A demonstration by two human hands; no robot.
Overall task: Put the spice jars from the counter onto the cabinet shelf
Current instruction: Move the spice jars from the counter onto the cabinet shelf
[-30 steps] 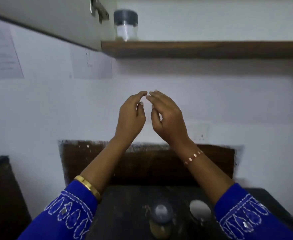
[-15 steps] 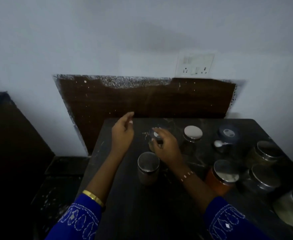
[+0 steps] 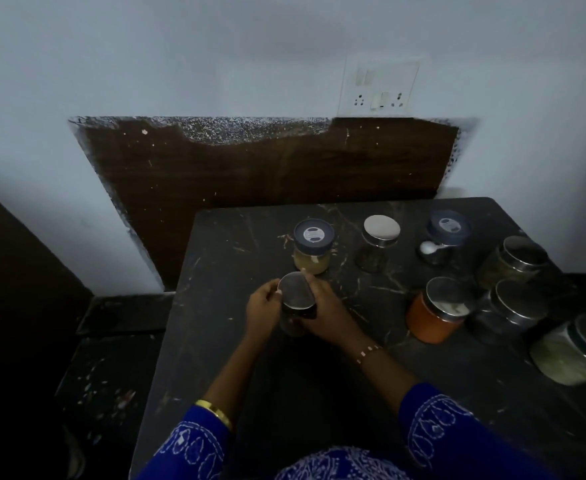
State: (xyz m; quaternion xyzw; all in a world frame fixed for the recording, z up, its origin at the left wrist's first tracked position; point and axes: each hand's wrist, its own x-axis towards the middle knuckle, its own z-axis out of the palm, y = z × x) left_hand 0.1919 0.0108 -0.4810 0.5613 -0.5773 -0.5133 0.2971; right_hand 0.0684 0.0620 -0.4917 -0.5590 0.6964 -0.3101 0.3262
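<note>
At the centre of the frame the left hand (image 3: pixel 263 308) and right hand (image 3: pixel 322 311) both grip a steel-lidded jar (image 3: pixel 295 301) standing on the dark counter (image 3: pixel 236 258); its contents are too dim to make out. Bare counter lies left of it up to the edge, and the blue-lidded jar (image 3: pixel 313 245) stands just behind. More jars crowd the right side, the lower-right one (image 3: pixel 577 353) cut off by the frame edge.

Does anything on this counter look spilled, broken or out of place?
No jar looks tipped or spilled. The oddest thing is the brown wall panel behind the counter: its top edge is ragged and speckled white. Both hands grip a metal-lidded jar.
</note>
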